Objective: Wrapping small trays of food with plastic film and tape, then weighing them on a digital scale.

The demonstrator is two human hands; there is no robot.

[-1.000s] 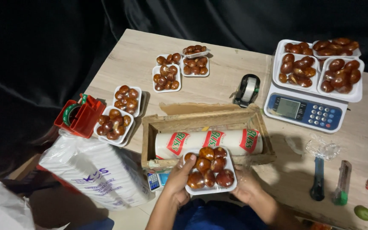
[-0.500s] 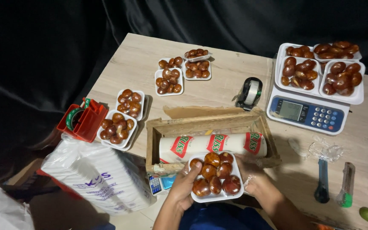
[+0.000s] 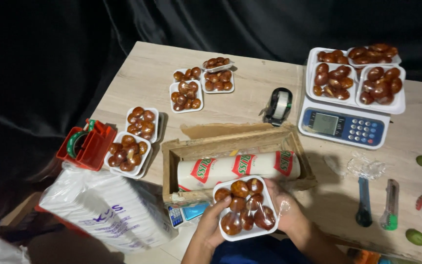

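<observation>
Both of your hands hold one small white tray of glossy brown fruit at the bottom centre of the frame, just in front of the cardboard box. Your left hand cups the tray's left edge, fingers curled up against its side with the thumb near the rim. Your right hand wraps the right edge, fingers closed along the wall; a thin clear film seems to lie over that hand and the fruit, though you cannot tell how far it covers.

Inside the box lies a roll of cling film with red and green printing, running left to right. Behind the box, at upper centre, sits a black tape dispenser. To its right stands a blue and white digital scale, loaded with several filled trays in the upper right corner.

More filled trays rest on the wooden table: a cluster of three at upper centre, and two more at the left, just beside a red tape dispenser. A bulky white plastic-wrapped stack fills the lower left. On the right side lie a blue utility knife, a green-tipped knife just beside it, and a crumpled scrap of clear film above them.
</observation>
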